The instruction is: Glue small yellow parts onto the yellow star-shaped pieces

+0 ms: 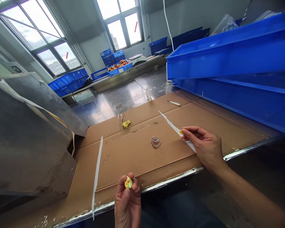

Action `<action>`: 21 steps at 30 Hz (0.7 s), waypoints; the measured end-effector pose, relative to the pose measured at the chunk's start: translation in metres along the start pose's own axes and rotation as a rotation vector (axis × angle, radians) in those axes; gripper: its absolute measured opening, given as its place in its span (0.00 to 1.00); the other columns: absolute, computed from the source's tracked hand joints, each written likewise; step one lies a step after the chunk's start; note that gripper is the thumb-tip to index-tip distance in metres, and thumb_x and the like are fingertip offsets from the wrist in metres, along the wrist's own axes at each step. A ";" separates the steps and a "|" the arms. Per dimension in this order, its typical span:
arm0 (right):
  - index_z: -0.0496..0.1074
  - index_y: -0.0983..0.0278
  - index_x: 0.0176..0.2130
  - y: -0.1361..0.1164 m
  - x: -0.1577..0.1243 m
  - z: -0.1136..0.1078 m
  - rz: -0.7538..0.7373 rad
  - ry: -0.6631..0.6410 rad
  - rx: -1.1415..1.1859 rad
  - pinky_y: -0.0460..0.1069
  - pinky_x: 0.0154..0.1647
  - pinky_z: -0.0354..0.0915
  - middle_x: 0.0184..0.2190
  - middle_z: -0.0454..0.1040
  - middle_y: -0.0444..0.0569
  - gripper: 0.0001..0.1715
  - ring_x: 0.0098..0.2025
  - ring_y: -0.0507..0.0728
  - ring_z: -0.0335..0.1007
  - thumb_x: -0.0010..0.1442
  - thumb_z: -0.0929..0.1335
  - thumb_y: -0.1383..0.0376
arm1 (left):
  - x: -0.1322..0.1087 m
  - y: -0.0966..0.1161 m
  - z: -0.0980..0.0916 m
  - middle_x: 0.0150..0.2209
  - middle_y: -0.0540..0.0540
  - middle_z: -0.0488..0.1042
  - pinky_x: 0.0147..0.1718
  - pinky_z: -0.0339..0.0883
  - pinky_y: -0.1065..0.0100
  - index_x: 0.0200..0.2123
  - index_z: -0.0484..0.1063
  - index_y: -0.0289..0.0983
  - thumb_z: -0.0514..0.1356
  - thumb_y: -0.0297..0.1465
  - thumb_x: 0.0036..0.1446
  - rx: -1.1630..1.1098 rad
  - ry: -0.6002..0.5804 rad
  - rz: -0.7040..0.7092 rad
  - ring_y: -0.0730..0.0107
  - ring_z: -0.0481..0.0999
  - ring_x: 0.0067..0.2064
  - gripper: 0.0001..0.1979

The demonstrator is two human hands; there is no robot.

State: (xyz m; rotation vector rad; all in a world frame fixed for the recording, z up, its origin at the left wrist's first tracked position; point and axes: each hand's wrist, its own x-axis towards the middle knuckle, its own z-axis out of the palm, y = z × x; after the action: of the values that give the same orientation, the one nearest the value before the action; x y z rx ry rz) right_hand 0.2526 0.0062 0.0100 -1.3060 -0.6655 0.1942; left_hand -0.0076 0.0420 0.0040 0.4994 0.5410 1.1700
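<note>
Between the thumb and fingers of my left hand (127, 202) is a small yellow bird-like figurine (128, 182) with an orange spot and a dark eye, held above the table's front edge. My right hand (204, 147) is closed in a pinch on a tiny yellow piece (180, 131), mostly covered by the fingertips. A small clear round cup (155, 142) sits on the cardboard (133, 158) between the two hands. Farther back lies a little cluster of yellow figurines (126, 123).
A white-handled knife (174, 103) and a clear bottle (148, 94) are at the back of the cardboard. Stacked blue crates (228, 53) overhang the right side. A metal housing (26, 133) stands at left. Beyond, a blue tray (120, 70) holds orange-red items.
</note>
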 end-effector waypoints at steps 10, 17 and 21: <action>0.78 0.60 0.34 0.001 0.000 0.000 0.001 0.008 -0.017 0.50 0.34 0.70 0.28 0.76 0.46 0.16 0.29 0.58 0.73 0.52 0.75 0.52 | -0.001 0.002 -0.002 0.35 0.51 0.81 0.31 0.70 0.81 0.33 0.80 0.42 0.74 0.26 0.37 -0.041 -0.033 -0.026 0.81 0.74 0.29 0.15; 0.77 0.60 0.34 -0.002 -0.001 0.001 0.016 0.012 -0.012 0.50 0.34 0.70 0.27 0.76 0.45 0.16 0.29 0.58 0.73 0.52 0.75 0.52 | -0.001 0.005 -0.005 0.33 0.50 0.80 0.27 0.68 0.85 0.34 0.80 0.39 0.74 0.27 0.38 -0.091 -0.055 -0.079 0.84 0.73 0.27 0.15; 0.78 0.60 0.34 -0.002 -0.001 0.001 0.014 0.014 -0.001 0.48 0.34 0.69 0.27 0.76 0.45 0.15 0.29 0.56 0.73 0.52 0.75 0.53 | -0.001 0.008 -0.011 0.37 0.51 0.81 0.28 0.68 0.88 0.35 0.80 0.39 0.74 0.25 0.38 -0.111 -0.052 -0.119 0.86 0.73 0.27 0.17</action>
State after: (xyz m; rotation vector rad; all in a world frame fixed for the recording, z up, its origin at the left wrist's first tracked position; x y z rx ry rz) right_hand 0.2509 0.0058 0.0116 -1.3123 -0.6450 0.1965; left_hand -0.0208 0.0443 0.0002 0.3957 0.4526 1.0642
